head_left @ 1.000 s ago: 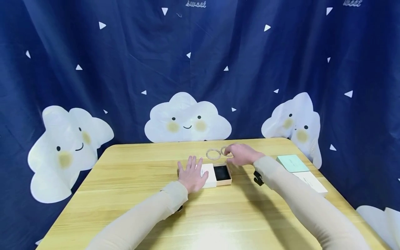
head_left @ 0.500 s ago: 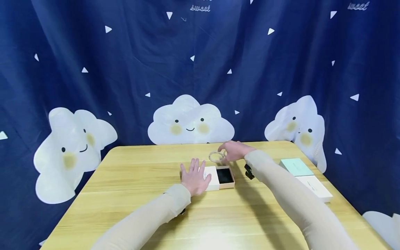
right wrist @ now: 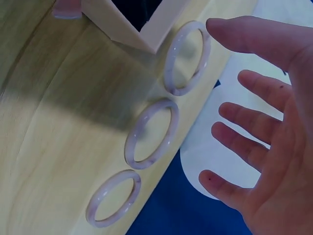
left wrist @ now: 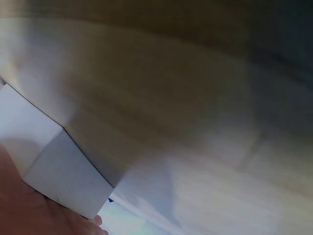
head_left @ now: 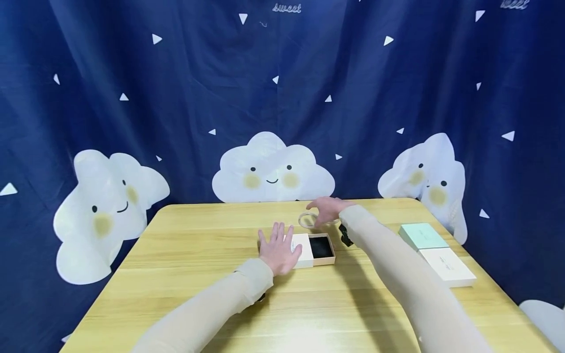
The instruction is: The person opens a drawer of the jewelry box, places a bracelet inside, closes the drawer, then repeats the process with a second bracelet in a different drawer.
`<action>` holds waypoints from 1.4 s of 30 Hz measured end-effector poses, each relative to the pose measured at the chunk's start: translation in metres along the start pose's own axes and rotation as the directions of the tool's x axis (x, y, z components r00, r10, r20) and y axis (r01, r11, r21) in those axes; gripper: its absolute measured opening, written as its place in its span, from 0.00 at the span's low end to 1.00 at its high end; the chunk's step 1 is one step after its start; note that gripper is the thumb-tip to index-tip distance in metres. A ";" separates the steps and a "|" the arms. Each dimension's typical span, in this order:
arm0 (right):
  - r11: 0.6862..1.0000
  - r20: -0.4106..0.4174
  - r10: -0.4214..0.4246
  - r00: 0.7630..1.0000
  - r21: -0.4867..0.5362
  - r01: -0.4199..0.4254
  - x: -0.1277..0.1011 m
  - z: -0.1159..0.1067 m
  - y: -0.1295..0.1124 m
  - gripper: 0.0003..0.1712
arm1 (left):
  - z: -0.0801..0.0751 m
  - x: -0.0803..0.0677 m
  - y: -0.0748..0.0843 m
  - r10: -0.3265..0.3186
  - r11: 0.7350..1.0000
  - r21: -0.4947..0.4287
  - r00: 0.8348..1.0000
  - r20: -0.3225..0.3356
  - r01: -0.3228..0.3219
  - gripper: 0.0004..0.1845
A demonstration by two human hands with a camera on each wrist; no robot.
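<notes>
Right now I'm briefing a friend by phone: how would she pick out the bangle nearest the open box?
Start at the wooden table, then find the small open box with the dark lining near its middle. Just beyond it three pale pinkish bangles lie in a row; hers is the end bangle beside the box's corner, closest to the right hand.

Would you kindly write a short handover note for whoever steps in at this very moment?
Left hand: flat on the white lid, fingers straight.
Right hand: open above the bangles, gripping nothing.
Three pale bangles lie in a row on the table beyond the open box.
Done: box is open, its dark tray empty.
Left: no bangle is in the box yet.
</notes>
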State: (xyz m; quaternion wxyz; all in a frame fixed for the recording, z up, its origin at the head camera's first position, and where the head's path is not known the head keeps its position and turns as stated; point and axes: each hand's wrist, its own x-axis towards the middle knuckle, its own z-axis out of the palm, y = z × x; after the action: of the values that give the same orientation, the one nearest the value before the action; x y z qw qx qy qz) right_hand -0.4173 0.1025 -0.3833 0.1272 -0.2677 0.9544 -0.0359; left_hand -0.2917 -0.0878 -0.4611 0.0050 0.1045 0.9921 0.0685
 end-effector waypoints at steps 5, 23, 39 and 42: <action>0.999 0.025 -0.017 1.000 0.051 0.016 0.009 0.004 0.000 0.48 | 0.001 0.001 -0.001 0.005 1.000 -0.010 1.000 -0.007 -0.005 0.38; 0.995 0.063 0.067 0.996 0.066 -0.071 0.047 0.025 0.000 0.54 | -0.001 -0.001 0.000 0.001 1.000 -0.002 1.000 -0.006 -0.001 0.37; 0.997 0.076 0.073 0.994 0.017 -0.075 0.065 0.035 0.006 0.53 | 0.010 0.006 -0.002 -0.012 0.999 0.039 1.000 -0.003 0.012 0.38; 0.999 0.063 0.053 0.997 -0.004 -0.053 0.066 0.035 0.006 0.51 | 0.010 0.006 -0.002 -0.016 0.999 0.046 1.000 -0.004 0.016 0.38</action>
State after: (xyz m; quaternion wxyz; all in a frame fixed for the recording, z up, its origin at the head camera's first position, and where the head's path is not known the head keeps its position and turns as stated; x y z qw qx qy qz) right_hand -0.4652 0.0735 -0.4329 0.1580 -0.2435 0.9567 -0.0227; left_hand -0.2973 -0.0871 -0.4713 0.0016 0.0968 0.9942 0.0459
